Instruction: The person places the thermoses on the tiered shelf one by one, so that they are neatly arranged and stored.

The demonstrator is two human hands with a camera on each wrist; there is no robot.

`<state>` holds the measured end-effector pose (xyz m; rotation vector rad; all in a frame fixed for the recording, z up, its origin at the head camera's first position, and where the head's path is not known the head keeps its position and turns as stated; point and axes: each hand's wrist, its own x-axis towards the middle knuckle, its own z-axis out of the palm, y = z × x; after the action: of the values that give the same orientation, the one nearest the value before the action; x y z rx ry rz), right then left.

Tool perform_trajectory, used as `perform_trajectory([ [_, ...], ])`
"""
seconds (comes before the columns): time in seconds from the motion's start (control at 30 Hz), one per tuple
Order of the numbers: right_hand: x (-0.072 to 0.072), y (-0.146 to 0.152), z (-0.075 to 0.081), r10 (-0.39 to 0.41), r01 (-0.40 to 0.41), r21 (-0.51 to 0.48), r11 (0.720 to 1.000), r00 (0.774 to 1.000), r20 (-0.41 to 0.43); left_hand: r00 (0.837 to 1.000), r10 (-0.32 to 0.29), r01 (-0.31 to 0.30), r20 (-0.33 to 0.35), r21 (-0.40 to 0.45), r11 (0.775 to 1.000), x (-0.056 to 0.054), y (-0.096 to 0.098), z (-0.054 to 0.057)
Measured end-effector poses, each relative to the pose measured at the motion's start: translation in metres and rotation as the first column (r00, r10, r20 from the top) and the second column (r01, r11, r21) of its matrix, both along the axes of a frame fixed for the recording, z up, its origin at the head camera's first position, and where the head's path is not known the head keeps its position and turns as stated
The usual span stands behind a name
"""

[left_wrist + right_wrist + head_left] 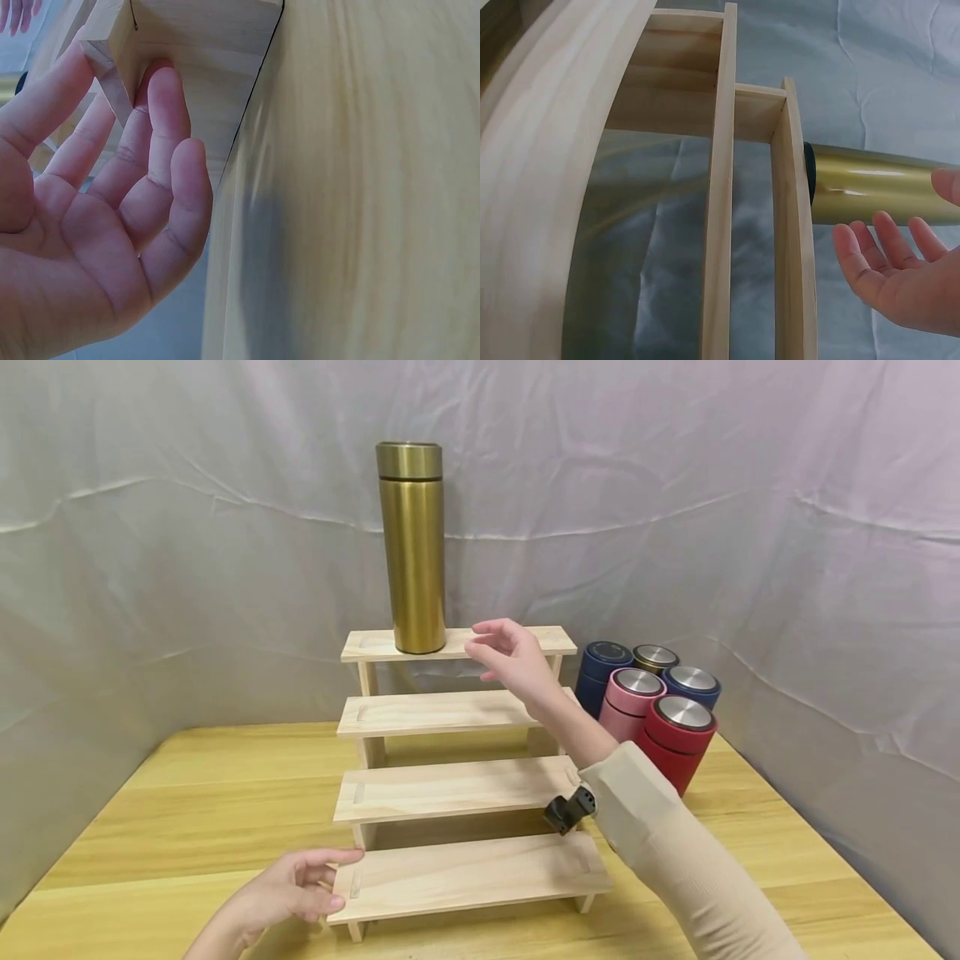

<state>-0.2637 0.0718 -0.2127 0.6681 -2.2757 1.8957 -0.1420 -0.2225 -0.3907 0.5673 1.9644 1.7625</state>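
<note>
One gold vacuum flask [412, 560] stands upright on the top shelf of your four-tier wooden stand [450, 789], left of that shelf's middle. Your right hand [517, 664] is beside it on the right, fingers loosely curved, holding nothing and apart from the metal. Your left hand [281, 889] grips the left end of the lowest shelf, fingers curled around its edge, which probably steadies the stand.

The step in hand seems to be handling that gold flask on its shelf; whether you are setting it up or about to lift it, one moment cannot tell. If it needs adjusting, the move calls for a light touch low on the body, since so tall a flask could tip. If it is fine where it is, draw the right arm back without brushing it.

Five more flasks crowd together on the worktop [187, 793], right of the stand: navy [592, 681], gold-sided [656, 657], blue [693, 683], pink [630, 703] and red [675, 747]. Your right sleeve [667, 835] passes in front of the red one, and the black wrist camera [570, 810] hangs near the lower shelves, where it could catch.
</note>
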Motion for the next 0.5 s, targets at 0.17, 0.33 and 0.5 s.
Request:
perform_trajectory([
  [0.17,0.007,0.009,-0.004,0.0,0.0,0.0,1.0,1.0,0.009,1.0,0.004,-0.004,0.0,-0.006,1.0,0.0,0.0,0.0],
  [0.33,0.015,0.021,-0.011,0.0,0.0,0.001,1.0,0.999,0.032,1.0,-0.001,0.001,0.004,0.002,1.0,0.0,-0.001,-0.001],
  [0.5,0.024,0.033,-0.018,0.014,-0.015,0.016,1.0,1.0,0.027,1.0,-0.005,0.005,0.009,0.008,1.0,0.0,-0.001,-0.001],
])
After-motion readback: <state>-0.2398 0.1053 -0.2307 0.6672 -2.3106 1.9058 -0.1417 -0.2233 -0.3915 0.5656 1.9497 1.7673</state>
